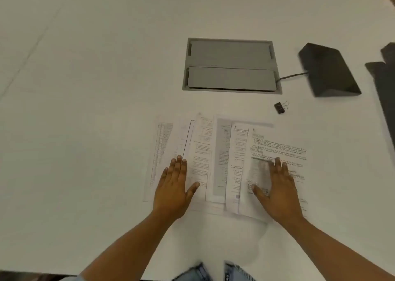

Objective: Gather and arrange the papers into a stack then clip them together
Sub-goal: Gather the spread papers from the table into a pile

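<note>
Your white worktop [96,120] carries a fan of overlapping printed papers [220,159] near your edge. A black binder clip [280,107] lies just beyond their far right corner, apart from them. Farther back, a grey hatch with two lids [230,64] sits flush in the worktop, and a dark wedge-shaped box [329,70] rests to its right, its cable [290,76] running into the hatch.

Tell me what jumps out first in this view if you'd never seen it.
Two hands pressed flat on fanned, overlapping papers near the table's front edge: left hand on the left sheets, right hand on the right. Beyond them, a black binder clip lies unused beside a grey hatch.
</note>
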`<control>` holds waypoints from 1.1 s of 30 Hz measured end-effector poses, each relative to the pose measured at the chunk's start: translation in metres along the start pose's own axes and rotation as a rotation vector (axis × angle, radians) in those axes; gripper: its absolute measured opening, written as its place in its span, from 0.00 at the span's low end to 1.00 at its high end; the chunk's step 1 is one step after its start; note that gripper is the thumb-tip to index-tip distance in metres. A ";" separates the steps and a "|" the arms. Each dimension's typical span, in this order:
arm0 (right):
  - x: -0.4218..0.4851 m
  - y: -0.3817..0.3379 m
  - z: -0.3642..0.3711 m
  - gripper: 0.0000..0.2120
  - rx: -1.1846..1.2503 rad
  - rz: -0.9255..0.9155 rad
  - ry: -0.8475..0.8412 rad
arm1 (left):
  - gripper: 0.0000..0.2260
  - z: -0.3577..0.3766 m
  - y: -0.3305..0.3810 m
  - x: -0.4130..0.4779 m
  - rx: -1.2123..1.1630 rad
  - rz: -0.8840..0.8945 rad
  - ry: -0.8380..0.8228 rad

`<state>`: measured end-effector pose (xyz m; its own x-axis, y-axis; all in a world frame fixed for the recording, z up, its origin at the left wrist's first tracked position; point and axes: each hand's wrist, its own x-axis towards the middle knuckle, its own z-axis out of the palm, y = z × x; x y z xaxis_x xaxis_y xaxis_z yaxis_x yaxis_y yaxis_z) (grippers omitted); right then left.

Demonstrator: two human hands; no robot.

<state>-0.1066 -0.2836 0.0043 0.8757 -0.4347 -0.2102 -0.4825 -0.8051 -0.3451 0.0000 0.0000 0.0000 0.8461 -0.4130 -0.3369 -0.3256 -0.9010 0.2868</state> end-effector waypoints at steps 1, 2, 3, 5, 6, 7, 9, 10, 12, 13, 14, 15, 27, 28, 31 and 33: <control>-0.001 0.000 0.002 0.46 -0.020 -0.006 -0.017 | 0.40 0.001 0.000 -0.001 -0.004 -0.010 -0.020; -0.001 0.000 0.003 0.46 -0.041 -0.004 -0.041 | 0.41 0.003 0.000 -0.001 -0.012 -0.010 -0.040; -0.002 0.001 0.005 0.46 -0.046 0.006 -0.063 | 0.42 0.005 0.000 -0.001 0.003 -0.016 -0.065; -0.004 0.003 0.009 0.45 -0.029 0.020 -0.123 | 0.43 0.009 -0.002 -0.002 0.010 -0.017 -0.092; -0.005 0.004 0.011 0.45 -0.024 0.027 -0.145 | 0.43 0.011 -0.002 -0.004 0.027 -0.013 -0.101; -0.006 0.006 0.012 0.44 -0.025 0.032 -0.163 | 0.42 0.011 -0.002 -0.004 0.043 -0.011 -0.099; -0.006 0.009 0.011 0.44 -0.033 0.034 -0.181 | 0.39 0.010 -0.001 -0.004 0.084 -0.014 -0.088; -0.006 0.009 0.011 0.44 -0.033 0.028 -0.180 | 0.38 0.009 0.002 -0.004 0.088 -0.024 -0.074; -0.008 0.008 0.009 0.44 -0.014 0.020 -0.154 | 0.36 0.006 0.012 -0.005 0.021 -0.043 -0.012; -0.009 0.007 0.007 0.44 0.001 0.021 -0.143 | 0.35 0.003 0.020 -0.006 -0.040 -0.047 0.027; -0.011 0.007 0.005 0.44 0.015 0.024 -0.136 | 0.34 0.001 0.029 -0.008 -0.112 -0.052 0.065; -0.014 0.006 0.004 0.43 0.033 0.029 -0.127 | 0.31 -0.002 0.040 -0.011 -0.187 -0.060 0.105; -0.051 0.006 0.012 0.40 0.089 0.069 -0.217 | 0.21 -0.003 0.136 -0.008 -0.831 -0.459 -0.027; -0.052 0.005 0.012 0.40 0.093 0.057 -0.225 | 0.20 -0.004 0.139 -0.006 -0.868 -0.497 -0.016; -0.057 0.006 0.011 0.39 0.108 0.036 -0.238 | 0.18 -0.006 0.146 0.002 -0.986 -0.562 -0.046; -0.059 0.007 0.008 0.38 0.114 0.023 -0.243 | 0.15 -0.004 0.149 0.009 -1.028 -0.560 -0.125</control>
<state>-0.1618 -0.2599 0.0068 0.8408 -0.3316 -0.4280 -0.5134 -0.7392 -0.4358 -0.0390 -0.1373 0.0437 0.6972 -0.0558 -0.7147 0.6200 -0.4534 0.6403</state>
